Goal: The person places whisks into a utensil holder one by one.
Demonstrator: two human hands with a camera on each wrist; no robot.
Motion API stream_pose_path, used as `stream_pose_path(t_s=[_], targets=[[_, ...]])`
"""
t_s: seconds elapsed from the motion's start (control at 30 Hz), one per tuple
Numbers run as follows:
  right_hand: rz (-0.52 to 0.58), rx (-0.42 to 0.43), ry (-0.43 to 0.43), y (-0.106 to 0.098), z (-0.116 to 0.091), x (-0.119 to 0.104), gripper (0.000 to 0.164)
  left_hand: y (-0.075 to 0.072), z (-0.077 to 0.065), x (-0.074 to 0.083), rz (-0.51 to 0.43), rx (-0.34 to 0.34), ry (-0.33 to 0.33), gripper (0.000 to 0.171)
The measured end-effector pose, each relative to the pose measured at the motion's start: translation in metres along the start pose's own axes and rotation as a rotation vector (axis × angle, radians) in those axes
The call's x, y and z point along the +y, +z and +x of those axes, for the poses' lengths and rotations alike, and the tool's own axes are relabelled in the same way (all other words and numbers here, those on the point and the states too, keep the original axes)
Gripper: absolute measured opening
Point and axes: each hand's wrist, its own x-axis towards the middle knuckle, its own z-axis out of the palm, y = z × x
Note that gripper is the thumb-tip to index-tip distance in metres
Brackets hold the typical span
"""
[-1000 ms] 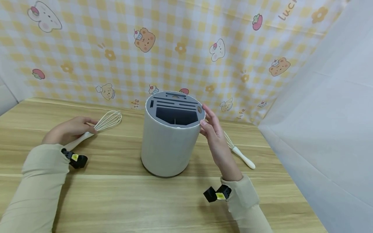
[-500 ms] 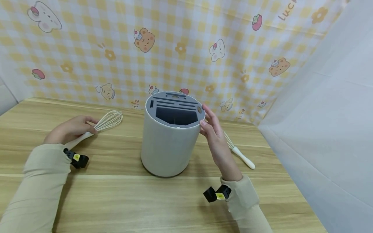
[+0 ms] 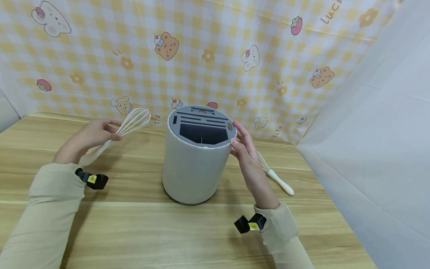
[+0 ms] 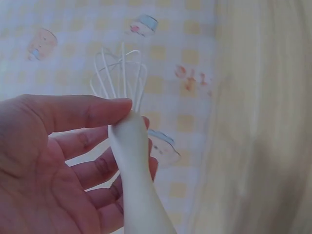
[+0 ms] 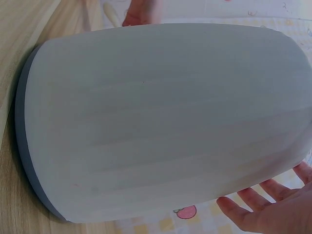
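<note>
My left hand [image 3: 92, 136] holds a white whisk [image 3: 134, 121] above the left of the table. In the left wrist view the thumb and fingers pinch its handle [image 4: 131, 146] just below the wire loops, which point away. A white cylindrical knife and utensil holder [image 3: 195, 172] with a grey slotted top [image 3: 203, 119] stands upright in the middle. My right hand [image 3: 246, 153] rests on its upper right side, thumb near the rim. The right wrist view shows the fingertips [image 5: 229, 207] against the holder's wall, only slightly bent.
A second white whisk [image 3: 280, 182] lies on the wooden table [image 3: 201, 235] right of the holder, partly hidden behind the right hand. A yellow checked cloth [image 3: 215, 74] with cartoon prints hangs behind, and a white sheet [image 3: 376, 123] borders the right.
My left hand has lifted the whisk up off the table and moved it slightly right. The right hand and the holder have stayed in place.
</note>
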Motion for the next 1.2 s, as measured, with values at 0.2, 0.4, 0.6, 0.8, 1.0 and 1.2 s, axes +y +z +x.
stream_pose_path(t_s=[0.2, 0.4, 0.6, 0.8, 1.0, 1.2], targets=[[0.002, -0.001, 0.000, 0.000, 0.000, 0.000, 0.050, 0.000, -0.005, 0.021, -0.079, 0.082, 0.057, 0.056], [-0.004, 0.005, 0.000, 0.000, 0.001, 0.001, 0.049, 0.000, -0.011, 0.042, -0.240, 0.189, 0.104, 0.055], [0.002, 0.006, 0.001, 0.000, 0.000, 0.000, 0.049, 0.001, -0.022, 0.066, -0.498, 0.263, 0.202, 0.042], [-0.003, 0.009, 0.012, 0.001, 0.000, -0.001, 0.049, 0.006, -0.033, 0.090, -0.928, 0.271, 0.400, 0.044], [-0.013, 0.016, 0.022, 0.001, 0.001, 0.000, 0.048, 0.008, -0.045, 0.111, -1.144, 0.292, 0.547, 0.045], [0.014, 0.011, -0.001, 0.001, 0.001, 0.000, 0.051, 0.009, -0.054, 0.126, -1.352, 0.289, 0.649, 0.047]])
